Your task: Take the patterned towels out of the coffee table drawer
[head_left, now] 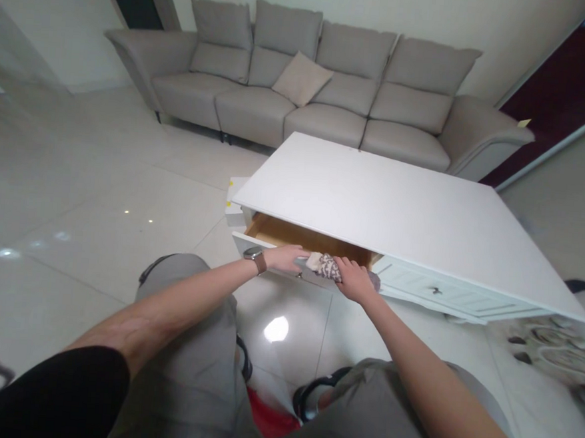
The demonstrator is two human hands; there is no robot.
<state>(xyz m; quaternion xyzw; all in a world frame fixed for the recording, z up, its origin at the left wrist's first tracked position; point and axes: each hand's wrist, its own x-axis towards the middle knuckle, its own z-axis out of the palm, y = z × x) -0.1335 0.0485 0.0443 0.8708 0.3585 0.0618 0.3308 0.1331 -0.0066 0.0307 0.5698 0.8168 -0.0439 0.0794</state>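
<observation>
The left drawer (291,235) of a white coffee table (398,206) is pulled out, and its wooden inside shows. My left hand (286,257), with a watch (254,253) on the wrist, holds the top edge of the drawer front, fingers bent over it. Bunched in my right hand (355,280) is a brown-and-white patterned cloth (328,267), lying along the same edge. A greyish end of the cloth pokes out on the right side of that hand. Its left end comes close to my left fingertips.
Beyond the table stands a long grey sofa (260,110) with a beige cushion (302,79). A second, closed drawer with a knob (435,291) is on the right. A white box (234,201) sits at the table's left end. Something red (271,414) lies between my feet.
</observation>
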